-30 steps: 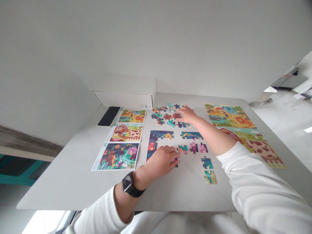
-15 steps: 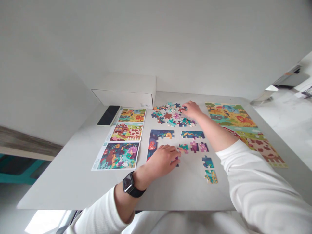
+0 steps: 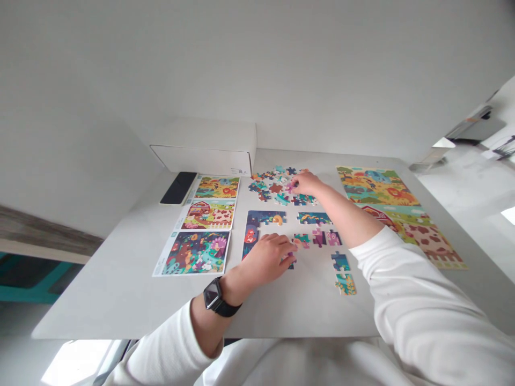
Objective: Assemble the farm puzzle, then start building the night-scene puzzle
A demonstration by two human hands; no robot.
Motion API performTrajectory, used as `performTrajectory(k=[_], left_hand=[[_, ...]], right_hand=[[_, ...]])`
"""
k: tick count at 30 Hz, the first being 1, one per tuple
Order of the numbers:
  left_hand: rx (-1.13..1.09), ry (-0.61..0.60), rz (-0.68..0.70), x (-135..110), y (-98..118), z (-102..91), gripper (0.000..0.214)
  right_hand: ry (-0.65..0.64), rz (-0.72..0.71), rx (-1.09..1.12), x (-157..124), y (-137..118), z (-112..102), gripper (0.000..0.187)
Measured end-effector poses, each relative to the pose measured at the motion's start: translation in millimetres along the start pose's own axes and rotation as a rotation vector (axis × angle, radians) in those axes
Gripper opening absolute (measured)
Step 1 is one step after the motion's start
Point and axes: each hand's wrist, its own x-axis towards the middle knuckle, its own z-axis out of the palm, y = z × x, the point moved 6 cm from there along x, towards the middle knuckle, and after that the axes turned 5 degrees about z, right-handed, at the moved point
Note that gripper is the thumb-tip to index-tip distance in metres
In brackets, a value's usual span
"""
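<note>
My right hand [image 3: 307,184] reaches to the heap of loose jigsaw pieces [image 3: 277,188], its fingers bent together at a pink puzzle piece [image 3: 291,187] among the others. Low over the assembled part of a dark blue puzzle rests my left hand [image 3: 270,259], with fingers loosely curved and a little apart; it covers some of the pieces. A purple piece [image 3: 290,259] shows under its thumb. Joined top-left pieces [image 3: 251,228] lie beyond that hand. To its right are a teal piece [image 3: 302,240], two purple pieces [image 3: 326,237] and a right-edge pair [image 3: 343,273].
A picture sheet [image 3: 197,252] with three printed scenes lies at the left, a phone [image 3: 178,187] beside it. Behind stands a white box [image 3: 203,147] against the wall. On the right are a safari puzzle [image 3: 378,185] and a farm puzzle [image 3: 422,236], partly behind my right arm.
My right hand has moved left across the heap, from a reddish piece at its right side to the pink piece. My left hand stays nearly in place, and the view has shifted slightly.
</note>
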Motion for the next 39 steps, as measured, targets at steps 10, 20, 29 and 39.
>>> performTrajectory(k=[10, 20, 29, 39], left_hand=[[0.005, 0.022, 0.027, 0, 1, 2.1, 0.023], [0.026, -0.011, 0.036, -1, 8, -1.8, 0.022], [0.017, 0.01, 0.067, -2, 7, -0.9, 0.022], [0.022, 0.001, 0.069, -3, 10, -0.2, 0.021]], right_hand=[[-0.015, 0.001, -0.012, 1, -4, 2, 0.041], [-0.045, 0.023, 0.054, 11, 5, 10, 0.052], [0.052, -0.023, 0.09, 18, 8, 7, 0.034], [0.216, -0.008, 0.939, -57, 50, -21, 0.028]])
